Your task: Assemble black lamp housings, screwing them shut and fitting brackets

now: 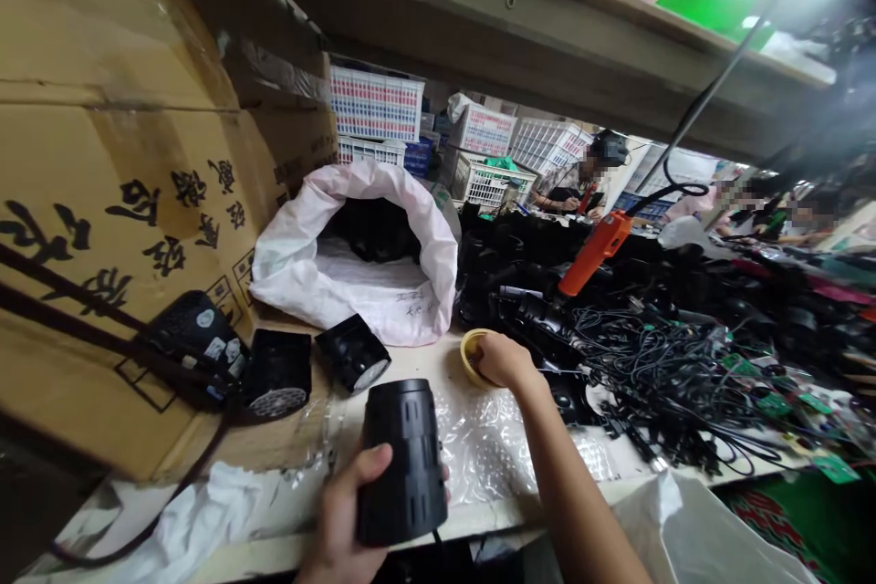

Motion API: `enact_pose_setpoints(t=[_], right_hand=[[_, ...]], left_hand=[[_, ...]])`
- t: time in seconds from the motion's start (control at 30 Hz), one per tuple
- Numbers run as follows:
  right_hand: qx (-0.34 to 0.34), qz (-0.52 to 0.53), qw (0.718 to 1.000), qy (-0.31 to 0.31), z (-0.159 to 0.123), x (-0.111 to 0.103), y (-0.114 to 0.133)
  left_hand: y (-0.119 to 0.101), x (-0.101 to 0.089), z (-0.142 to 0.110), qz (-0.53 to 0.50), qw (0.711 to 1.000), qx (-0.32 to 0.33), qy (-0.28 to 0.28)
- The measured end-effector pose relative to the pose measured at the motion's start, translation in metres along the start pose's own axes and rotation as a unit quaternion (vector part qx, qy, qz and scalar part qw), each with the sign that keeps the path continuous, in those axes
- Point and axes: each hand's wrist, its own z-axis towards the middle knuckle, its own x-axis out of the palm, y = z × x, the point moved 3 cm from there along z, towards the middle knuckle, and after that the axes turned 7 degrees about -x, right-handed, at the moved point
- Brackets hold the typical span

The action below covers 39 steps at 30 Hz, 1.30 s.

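My left hand (pixel 349 502) grips a black slotted cylindrical housing (pixel 402 461), held upright above the table's front edge. A dark cable hangs below it. My right hand (pixel 505 359) reaches into a small yellow bowl (pixel 468 358), its fingertips down inside the rim. The fingers are bent together, and what they hold, if anything, is hidden. Clear bubble wrap (pixel 479 447) lies between the two hands. Left of the bowl are two black housings with round grilles, one (pixel 352 352) tilted and another (pixel 277 374) beside the carton.
A white sack (pixel 424 292) with black parts inside lies open behind. An orange electric screwdriver (pixel 595 251) hangs on a cord at right, over tangled black cables (pixel 657 365) and green circuit boards. A large carton (pixel 102 201) walls the left; a shelf beam (pixel 479 27) crosses above. People sit beyond.
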Motion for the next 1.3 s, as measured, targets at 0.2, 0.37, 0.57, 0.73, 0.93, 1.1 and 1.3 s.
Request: enact_pose_setpoints(t=[0.2,0.37,0.57,0.73,0.93,1.1,1.3], right_hand=[[-0.032,0.067,0.997,-0.028,-0.002,0.0,-0.006],[-0.117,0.225,0.96,-0.121,-0.029,-0.017,-0.002],[-0.242,0.447,0.85,-0.136,-0.084,-0.021,0.035],[-0.282,0.569,0.767,-0.096,-0.108,-0.015,0.053],[-0.336,0.525,0.776,-0.102,-0.114,-0.01,0.054],[-0.297,0.534,0.788,-0.073,-0.118,0.001,0.055],[-0.326,0.442,0.831,-0.089,-0.12,-0.006,0.062]], left_hand=[[-0.01,-0.005,-0.006,-0.1,0.99,0.002,0.099],[-0.009,-0.003,-0.008,-0.079,0.992,0.01,0.096],[0.006,0.002,-0.005,0.045,0.998,0.033,-0.035],[0.013,0.013,-0.005,0.153,0.973,0.132,-0.109],[0.013,0.019,-0.005,0.206,0.958,0.158,-0.125],[0.014,0.022,-0.004,0.222,0.957,0.161,-0.099],[0.014,0.03,-0.006,0.212,0.956,0.175,-0.102]])
